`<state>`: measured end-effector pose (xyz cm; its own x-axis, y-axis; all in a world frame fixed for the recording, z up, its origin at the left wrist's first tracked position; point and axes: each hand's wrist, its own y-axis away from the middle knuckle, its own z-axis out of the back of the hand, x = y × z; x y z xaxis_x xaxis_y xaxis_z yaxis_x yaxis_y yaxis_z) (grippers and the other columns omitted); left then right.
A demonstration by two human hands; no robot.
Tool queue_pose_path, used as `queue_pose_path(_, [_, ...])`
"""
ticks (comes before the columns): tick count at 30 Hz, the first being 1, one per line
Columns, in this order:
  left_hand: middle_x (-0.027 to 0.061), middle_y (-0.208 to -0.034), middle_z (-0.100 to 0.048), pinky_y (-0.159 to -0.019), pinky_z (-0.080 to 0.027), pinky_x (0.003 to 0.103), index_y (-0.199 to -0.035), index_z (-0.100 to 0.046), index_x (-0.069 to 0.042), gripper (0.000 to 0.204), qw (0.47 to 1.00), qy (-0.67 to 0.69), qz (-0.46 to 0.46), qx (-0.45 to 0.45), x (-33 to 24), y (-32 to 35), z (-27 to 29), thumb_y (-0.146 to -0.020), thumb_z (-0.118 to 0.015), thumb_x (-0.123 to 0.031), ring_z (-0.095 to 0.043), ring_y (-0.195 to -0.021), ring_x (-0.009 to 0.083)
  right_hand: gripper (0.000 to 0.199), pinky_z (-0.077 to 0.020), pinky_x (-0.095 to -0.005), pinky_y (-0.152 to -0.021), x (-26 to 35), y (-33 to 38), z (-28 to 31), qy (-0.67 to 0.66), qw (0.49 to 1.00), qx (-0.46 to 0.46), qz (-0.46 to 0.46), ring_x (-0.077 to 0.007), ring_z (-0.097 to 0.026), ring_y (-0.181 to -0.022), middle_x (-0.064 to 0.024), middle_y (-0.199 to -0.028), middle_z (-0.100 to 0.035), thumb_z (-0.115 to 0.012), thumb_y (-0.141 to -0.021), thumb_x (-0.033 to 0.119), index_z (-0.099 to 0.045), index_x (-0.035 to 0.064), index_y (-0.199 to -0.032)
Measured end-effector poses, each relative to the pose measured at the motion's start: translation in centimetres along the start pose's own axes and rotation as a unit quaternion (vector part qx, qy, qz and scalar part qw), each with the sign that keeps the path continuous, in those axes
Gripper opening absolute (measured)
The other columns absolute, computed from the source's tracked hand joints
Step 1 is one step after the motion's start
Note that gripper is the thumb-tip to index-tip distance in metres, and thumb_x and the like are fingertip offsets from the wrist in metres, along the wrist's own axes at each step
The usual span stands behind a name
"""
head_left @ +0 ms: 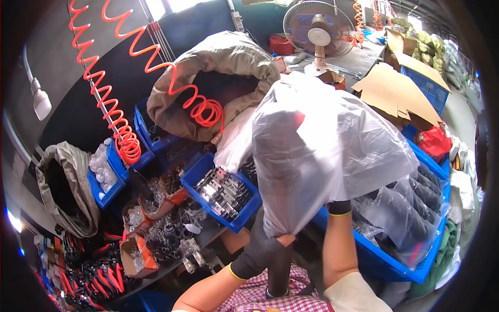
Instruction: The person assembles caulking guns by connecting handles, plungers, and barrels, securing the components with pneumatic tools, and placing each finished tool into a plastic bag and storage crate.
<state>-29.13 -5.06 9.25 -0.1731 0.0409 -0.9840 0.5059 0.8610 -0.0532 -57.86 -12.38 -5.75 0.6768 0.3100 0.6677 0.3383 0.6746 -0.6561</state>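
A large translucent plastic bag (301, 151) stands up in front of me, its lower end gathered. My left hand (257, 253), in a black glove with bare fingertips, is closed around that gathered end. Just below it a black cylinder (279, 273) rises from my lap, against a checked apron (249, 297). Only the glove cuff of my right hand (340, 208) shows; the bag's right side covers its fingers. Whatever is inside the bag is too cloudy to make out.
A blue bin of metal parts (222, 193) stands left of the bag. On the right, a blue crate (436, 244) holds black items in clear plastic. Red-handled tools (99, 283) and boxes of springs (136, 255) lie left. Red coiled hoses (205, 112) hang; a fan (319, 36) stands behind.
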Motion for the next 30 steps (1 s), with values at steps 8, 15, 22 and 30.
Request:
queue_pose_path(8, [0.0092,-0.125,-0.06,-0.102,-0.044,0.035,-0.131,-0.054,-0.005,0.052,0.968,0.02,0.198,0.154,7.5,5.7,6.6,-0.087,-0.075,-0.022,-0.057,-0.116,0.02,0.049,-0.049,-0.039,-0.094,20.2,3.9,4.0,-0.658,0.666,0.254,-0.245,-0.0242,-0.063,-0.107,-0.0138,-0.116,-0.065,-0.073,-0.081,0.024,-0.058,0.0031,-0.123])
queue_pose_path(15, [0.012,-0.125,-0.059,-0.098,-0.046,0.037,-0.133,-0.049,-0.002,0.072,0.951,0.156,0.241,0.119,8.9,7.9,7.1,-0.075,-0.082,-0.027,-0.058,-0.113,0.022,0.073,-0.0426,-0.0399,-0.104,20.0,15.2,2.4,-0.405,0.813,0.368,-0.196,-0.0263,-0.057,-0.117,-0.0145,-0.125,-0.061,-0.087,-0.069,0.028,-0.056,0.002,-0.13])
queue_pose_path(22, [0.0189,-0.111,-0.062,-0.088,-0.051,0.04,-0.129,-0.043,0.003,0.081,0.96,-0.269,-0.022,0.075,4.3,6.8,-2.4,-0.062,-0.085,-0.015,-0.064,-0.102,0.0287,0.05,-0.0418,-0.0543,-0.099,19.3,10.3,14.4,0.068,0.978,0.132,0.144,-0.0301,-0.055,-0.119,-0.0094,-0.12,-0.059,-0.067,-0.084,0.034,-0.055,0.0207,-0.13])
queue_pose_path(30, [0.0158,-0.108,-0.063,-0.092,-0.048,0.048,-0.115,-0.061,-0.007,0.04,0.759,-0.472,-0.435,0.107,-1.5,-0.3,-9.0,-0.077,-0.073,-0.009,-0.062,-0.1,0.0365,0.028,-0.0464,-0.0432,-0.087,14.2,2.8,25.8,0.52,0.818,0.08,0.231,-0.0336,-0.058,-0.1,-0.0124,-0.105,-0.062,-0.063,-0.082,0.019,-0.065,0.0075,-0.107])
